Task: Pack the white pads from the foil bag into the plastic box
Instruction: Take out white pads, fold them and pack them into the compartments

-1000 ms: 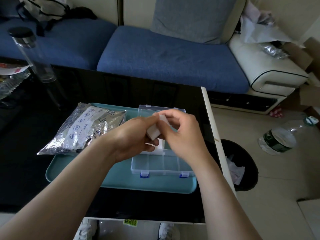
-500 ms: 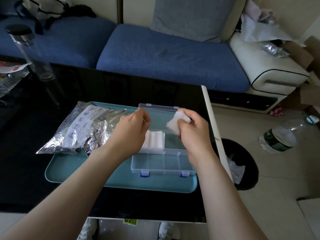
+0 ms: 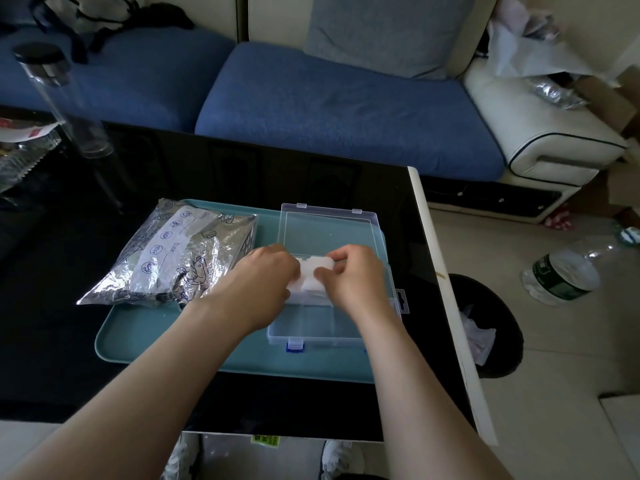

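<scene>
Both hands meet over the open plastic box (image 3: 311, 325), which stands on the right half of a teal tray (image 3: 138, 332) on the black table (image 3: 52, 306). Between them is a small block of white pads (image 3: 309, 276), in the far part of the box, close to the hinge of the lid (image 3: 329, 230). The lid is folded back flat toward 12 o'clock.

The left hand (image 3: 263, 284) has its fingers curled and holds the block at its 9 o'clock end. The right hand (image 3: 358, 278) pinches the block at its 3 o'clock end with the thumb and the bent fingers. I cannot tell if the pads already rest on the bottom of the box.

The foil bag (image 3: 173, 258) lies at 9 o'clock from the box, on the tray, and its left corner hangs over the tray edge. On the floor at 3 o'clock from the table there is a black bin (image 3: 498, 327), and a plastic water bottle (image 3: 561, 275) lies farther to the right.
</scene>
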{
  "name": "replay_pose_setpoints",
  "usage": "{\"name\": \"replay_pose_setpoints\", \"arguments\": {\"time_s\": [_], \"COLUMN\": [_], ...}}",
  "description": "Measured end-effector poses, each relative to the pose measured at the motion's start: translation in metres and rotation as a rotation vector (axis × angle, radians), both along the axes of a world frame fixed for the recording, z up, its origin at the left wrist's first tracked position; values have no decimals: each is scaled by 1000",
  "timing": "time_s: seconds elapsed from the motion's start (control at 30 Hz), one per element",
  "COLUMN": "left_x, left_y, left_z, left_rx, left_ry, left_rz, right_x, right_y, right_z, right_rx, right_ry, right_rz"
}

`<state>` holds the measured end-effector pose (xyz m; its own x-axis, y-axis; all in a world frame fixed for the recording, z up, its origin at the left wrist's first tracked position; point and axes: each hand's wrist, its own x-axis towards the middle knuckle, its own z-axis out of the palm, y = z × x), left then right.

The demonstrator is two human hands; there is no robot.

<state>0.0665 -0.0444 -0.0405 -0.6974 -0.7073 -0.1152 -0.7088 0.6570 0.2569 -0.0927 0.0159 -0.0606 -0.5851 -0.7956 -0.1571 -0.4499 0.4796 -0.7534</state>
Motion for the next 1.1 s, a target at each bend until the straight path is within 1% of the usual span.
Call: {"name": "replay_pose_setpoints", "arguments": {"time_s": [0.13,0.27,0.43,0.67,0.73,0.8,0.93,1.0,1.1], "left_x": [-2,0,0,1,3,7,11,11,9], "left_y": [0,-1,1,2,0,-2,-1,1,3], "left_z": [-4,-8,-9,-6,-4,-2,-3,-2,-2], "left_rx": [-7,-20,17,32,31,94,174,158,62], "left_ry": [0,20,33,36,56,70,-30,-29,10], "left_rz": [11,8,-4,-4,17,25,-25,-36,-55], "right_x": [0,-1,1,6,6,5,6,5,2], "right_y": [-1,1,3,-1,-1,-2,-3,-4,-5], "right_z": [-3,-5,-10,-3,-4,-8,-14,-13,-4], "right_rx": [-36,-71,-23,50,78,99,119,103,68], "right_ry": [167,210,277,360,364,380,406,400,323], "right_rz": [69,54,7,59,37,24,20,-27,-90]}}
